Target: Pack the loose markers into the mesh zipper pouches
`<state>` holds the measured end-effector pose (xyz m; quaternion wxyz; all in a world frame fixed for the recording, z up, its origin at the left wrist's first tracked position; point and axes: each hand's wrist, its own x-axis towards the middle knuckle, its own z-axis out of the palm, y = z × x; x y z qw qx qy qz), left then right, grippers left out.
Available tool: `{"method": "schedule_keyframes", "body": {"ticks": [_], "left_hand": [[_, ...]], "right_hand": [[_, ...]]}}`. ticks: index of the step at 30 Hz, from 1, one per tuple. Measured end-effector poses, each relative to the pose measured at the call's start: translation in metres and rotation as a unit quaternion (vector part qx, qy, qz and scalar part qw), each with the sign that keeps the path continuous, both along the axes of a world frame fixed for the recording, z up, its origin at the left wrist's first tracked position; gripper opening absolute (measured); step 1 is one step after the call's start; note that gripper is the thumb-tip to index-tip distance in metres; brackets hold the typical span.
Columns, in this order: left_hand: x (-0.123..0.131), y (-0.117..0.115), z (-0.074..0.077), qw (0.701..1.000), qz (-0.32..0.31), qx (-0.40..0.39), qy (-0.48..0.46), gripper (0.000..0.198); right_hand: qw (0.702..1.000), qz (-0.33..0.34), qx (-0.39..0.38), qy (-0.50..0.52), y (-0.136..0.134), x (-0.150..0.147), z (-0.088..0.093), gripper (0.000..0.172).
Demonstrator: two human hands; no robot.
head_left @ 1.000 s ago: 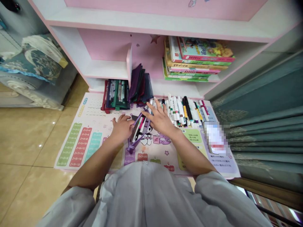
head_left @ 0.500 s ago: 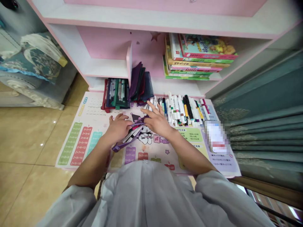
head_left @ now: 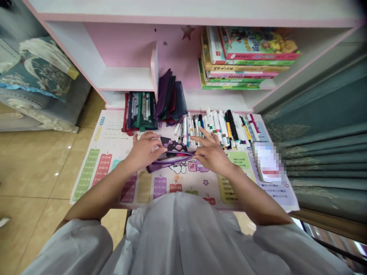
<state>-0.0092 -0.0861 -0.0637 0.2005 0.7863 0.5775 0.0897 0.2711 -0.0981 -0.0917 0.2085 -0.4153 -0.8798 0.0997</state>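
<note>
A purple zip pencil case (head_left: pixel 172 159) lies almost flat across the printed desk mat (head_left: pixel 94 172), with a few pens showing through its narrow opening. My left hand (head_left: pixel 143 151) grips its left end. My right hand (head_left: pixel 210 154) holds the right end, with the fingers spread above it and the thumb side against the case. A cartoon print on the mat lies just under the case. Close beyond my right fingers, a row of several markers (head_left: pixel 220 130) lies on the mat.
Dark fabric pouches (head_left: pixel 170 97) and a filled pen case (head_left: pixel 140 110) stand on the shelf ledge. Stacked books (head_left: pixel 246 57) fill the shelf above. A phone with a blurred screen (head_left: pixel 268 162) lies at the mat's right. A teal curtain (head_left: pixel 323 160) hangs beyond it.
The pencil case has swung from a steep diagonal to nearly level, and its opening has narrowed, hiding most pens. My hands have moved apart toward its two ends.
</note>
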Motion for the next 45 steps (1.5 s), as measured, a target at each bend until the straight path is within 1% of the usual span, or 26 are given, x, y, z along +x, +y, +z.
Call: {"method": "schedule_keyframes", "body": {"ticks": [2,5,7,8,11,13,17,20,22,25,27,30,34,38,42,45], "left_hand": [[-0.010,0.001,-0.004,0.998,0.009,0.038,-0.041,0.019],[-0.025,0.001,-0.013,0.995,-0.033,0.063,-0.068,0.039],[-0.031,0.000,-0.020,0.995,-0.046,0.062,-0.059,0.044],[-0.033,-0.001,-0.023,0.996,-0.046,0.062,-0.052,0.041],[-0.034,-0.003,-0.029,0.996,-0.044,0.071,-0.039,0.020],[-0.033,-0.005,-0.031,0.995,-0.055,0.079,-0.040,0.010],[-0.033,-0.010,-0.033,0.992,-0.073,0.074,-0.065,0.007],[-0.033,-0.013,-0.033,0.993,-0.062,0.065,-0.079,0.007],[-0.032,-0.014,-0.033,0.994,-0.048,0.058,-0.085,0.007],[-0.030,-0.015,-0.033,0.994,-0.033,0.047,-0.093,0.008],[-0.028,-0.015,-0.032,0.994,-0.026,0.044,-0.095,0.008],[-0.027,-0.016,-0.032,0.995,-0.019,0.042,-0.089,0.009],[-0.027,-0.017,-0.031,0.996,-0.021,0.032,-0.082,0.010],[-0.028,-0.018,-0.030,0.995,-0.031,0.035,-0.087,0.010],[-0.028,-0.019,-0.029,0.995,-0.033,0.038,-0.090,0.012],[-0.028,-0.019,-0.029,0.995,-0.032,0.044,-0.085,0.013]], "right_hand": [[1.000,-0.026,0.001,0.009,-0.004,0.010,-0.005,0.030],[0.998,-0.065,0.013,0.015,-0.008,0.020,-0.009,0.030],[0.996,-0.080,0.020,0.016,-0.009,0.023,-0.009,0.031],[0.996,-0.084,0.022,0.015,-0.010,0.024,-0.009,0.031],[0.996,-0.081,0.025,0.012,-0.011,0.027,-0.008,0.029],[0.997,-0.069,0.022,0.005,-0.012,0.029,-0.007,0.028],[0.999,-0.049,-0.013,-0.020,-0.011,0.035,-0.007,0.025],[0.997,-0.056,-0.031,-0.031,-0.008,0.035,-0.004,0.017],[0.998,-0.055,-0.032,-0.028,-0.006,0.028,0.002,0.021],[0.999,-0.030,-0.026,-0.002,-0.005,0.003,0.012,0.028],[1.000,-0.009,-0.014,0.024,-0.006,-0.019,0.017,0.025],[0.999,0.014,-0.008,0.043,-0.008,-0.053,0.016,0.022],[1.000,0.001,-0.016,0.018,-0.010,-0.084,0.009,0.023],[1.000,-0.021,-0.004,-0.019,-0.010,-0.097,0.007,0.022],[0.999,-0.022,0.010,-0.023,-0.011,-0.102,0.005,0.017],[1.000,-0.022,0.002,-0.020,-0.012,-0.103,0.005,0.019]]}}
